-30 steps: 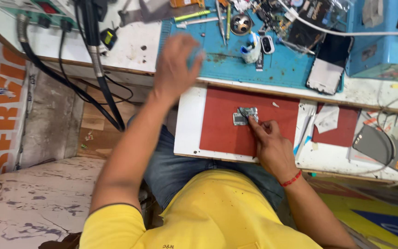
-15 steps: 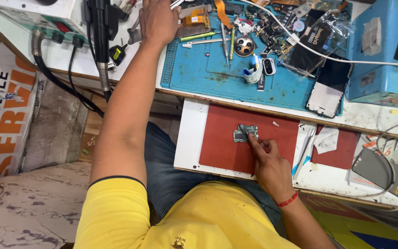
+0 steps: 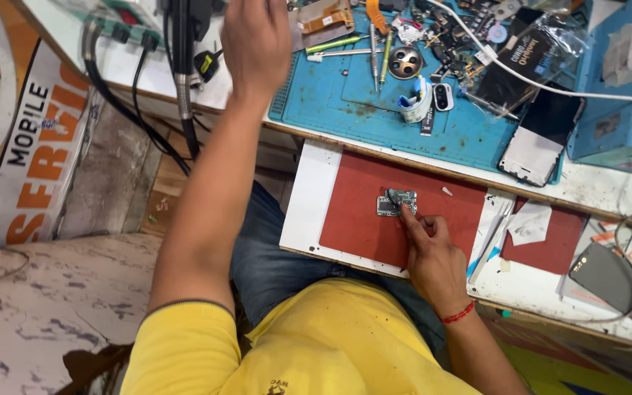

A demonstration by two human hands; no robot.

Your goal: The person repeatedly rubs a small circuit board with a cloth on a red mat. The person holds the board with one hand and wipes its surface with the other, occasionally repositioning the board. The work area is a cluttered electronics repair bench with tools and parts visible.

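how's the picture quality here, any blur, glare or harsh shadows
Head view: even, soft light, no harsh shadows; the right hand and small circuit board look sharp; the raised left hand is slightly soft; mild glare on the plastic bag; wide-angle bending at the edges.

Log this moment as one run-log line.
left hand: raised over bench | right hand: fingertip pressing small grey circuit board | on red mat

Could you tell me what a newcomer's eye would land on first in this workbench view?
Probably the small circuit board on the red mat at centre, pinned under the right hand's fingertip. Next, the left hand stretched up to the bench's far edge, beside a hanging black-handled tool. Beyond lies the cluttered blue work mat, strewn with tweezers and small parts.
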